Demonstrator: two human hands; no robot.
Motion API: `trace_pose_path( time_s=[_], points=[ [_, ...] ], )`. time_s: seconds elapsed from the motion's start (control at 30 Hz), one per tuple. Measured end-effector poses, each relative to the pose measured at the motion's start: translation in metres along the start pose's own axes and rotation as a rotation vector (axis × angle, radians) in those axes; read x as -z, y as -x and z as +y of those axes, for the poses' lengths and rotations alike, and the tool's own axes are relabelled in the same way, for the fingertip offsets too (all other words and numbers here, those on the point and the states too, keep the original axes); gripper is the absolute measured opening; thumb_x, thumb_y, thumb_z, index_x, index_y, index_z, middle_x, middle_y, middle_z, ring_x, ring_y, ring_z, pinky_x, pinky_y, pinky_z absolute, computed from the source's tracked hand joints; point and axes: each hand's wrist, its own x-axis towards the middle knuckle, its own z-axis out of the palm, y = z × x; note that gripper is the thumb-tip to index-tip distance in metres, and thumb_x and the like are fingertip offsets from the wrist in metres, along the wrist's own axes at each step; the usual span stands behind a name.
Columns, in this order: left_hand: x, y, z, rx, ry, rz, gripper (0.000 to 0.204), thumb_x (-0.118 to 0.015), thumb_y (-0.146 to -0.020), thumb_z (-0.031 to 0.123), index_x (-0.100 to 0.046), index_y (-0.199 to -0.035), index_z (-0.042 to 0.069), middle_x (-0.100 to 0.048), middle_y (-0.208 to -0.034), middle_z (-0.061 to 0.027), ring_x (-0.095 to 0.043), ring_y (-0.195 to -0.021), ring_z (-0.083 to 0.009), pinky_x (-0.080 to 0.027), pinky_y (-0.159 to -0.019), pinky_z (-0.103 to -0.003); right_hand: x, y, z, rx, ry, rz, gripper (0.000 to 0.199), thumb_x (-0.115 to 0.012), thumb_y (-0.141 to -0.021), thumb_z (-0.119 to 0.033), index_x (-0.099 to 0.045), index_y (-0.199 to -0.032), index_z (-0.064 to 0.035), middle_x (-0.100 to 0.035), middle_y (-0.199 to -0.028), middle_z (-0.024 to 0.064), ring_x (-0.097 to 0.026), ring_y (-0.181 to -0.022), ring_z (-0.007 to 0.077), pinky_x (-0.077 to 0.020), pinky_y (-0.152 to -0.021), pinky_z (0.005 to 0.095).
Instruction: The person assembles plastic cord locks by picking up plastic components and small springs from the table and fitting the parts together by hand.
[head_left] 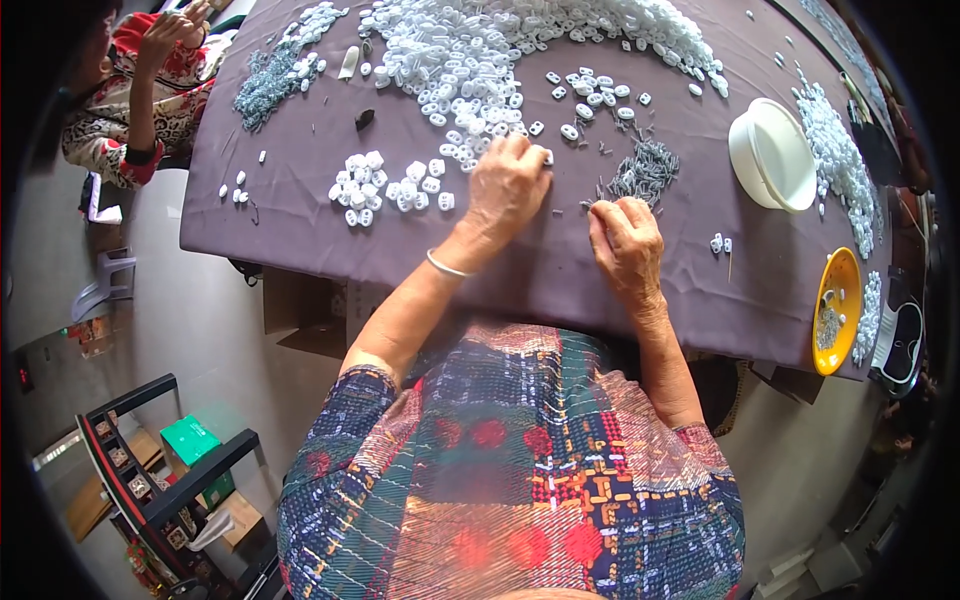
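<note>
My left hand is closed, fingers curled down at the near edge of a large heap of small white oval plastic pieces, each with two dark holes. One white piece shows beside its thumb side; whether the fingers grip it is hidden. To the right, my right hand has its thumb and fingertips pinched together at the near edge of a pile of thin grey pins. What lies in that pinch is too small to make out. Left of my left hand sits a group of white blocky pieces.
A white round tub and an orange oval dish holding small parts stand at the right. More white pieces lie along that edge. Another pile of grey pins is at far left, near another person's hands.
</note>
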Motion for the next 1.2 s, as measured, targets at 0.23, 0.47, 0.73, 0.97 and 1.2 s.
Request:
trace_pose_path(
  time_s=[0.23, 0.47, 0.73, 0.97, 1.2],
  points=[
    [0.020, 0.050, 0.017, -0.133, 0.195, 0.015, 0.027, -0.070, -0.064, 0.004, -0.061, -0.089, 0.007, -0.058, -0.097, -0.0080, -0.054, -0.094, -0.0268, -0.045, -0.079, -0.036, 0.008, 0.008, 0.008, -0.059, -0.028, 0.031, 0.016, -0.064, -0.069, 0.002, -0.060, -0.083, -0.0023, -0.053, -0.073, 0.0096, -0.053, -0.069, 0.0263, -0.0444, -0.064, 0.0355],
    [0.040, 0.071, 0.007, 0.061, 0.132, 0.077, 0.031, -0.071, -0.062, 0.003, -0.061, -0.091, 0.007, -0.057, -0.095, -0.0088, -0.053, -0.089, -0.0271, -0.045, -0.077, -0.037, 0.001, -0.005, 0.009, -0.048, 0.031, 0.019, 0.016, -0.065, -0.069, 0.001, -0.060, -0.082, -0.0044, -0.054, -0.075, 0.0082, -0.053, -0.071, 0.0255, -0.0446, -0.064, 0.0351],
    [0.036, 0.074, 0.014, 0.160, 0.192, 0.042, 0.029, -0.073, -0.065, 0.003, -0.063, -0.092, 0.006, -0.059, -0.094, -0.0077, -0.054, -0.089, -0.0251, -0.044, -0.078, -0.034, -0.008, -0.008, -0.001, 0.048, -0.012, -0.202, 0.016, -0.065, -0.066, -0.002, -0.059, -0.080, -0.0078, -0.052, -0.074, 0.0059, -0.053, -0.074, 0.0239, -0.0428, -0.066, 0.0343],
    [0.035, 0.075, 0.013, 0.207, 0.216, 0.039, 0.032, -0.073, -0.065, 0.003, -0.062, -0.095, 0.006, -0.058, -0.095, -0.0079, -0.054, -0.089, -0.0251, -0.044, -0.079, -0.034, -0.023, -0.002, -0.008, 0.113, 0.175, -0.292, 0.014, -0.064, -0.070, -0.009, -0.057, -0.083, -0.0079, -0.050, -0.077, 0.0055, -0.051, -0.076, 0.0236, -0.0417, -0.065, 0.0354],
    [0.037, 0.074, 0.007, 0.240, 0.289, 0.045, 0.034, -0.073, -0.063, 0.006, -0.060, -0.095, 0.005, -0.057, -0.097, -0.0097, -0.053, -0.091, -0.0268, -0.043, -0.079, -0.036, -0.011, 0.002, -0.015, 0.042, 0.032, -0.096, 0.017, -0.063, -0.070, 0.002, -0.055, -0.083, -0.0022, -0.055, -0.079, 0.0122, -0.055, -0.074, 0.0282, -0.0450, -0.068, 0.0360]
  ],
)
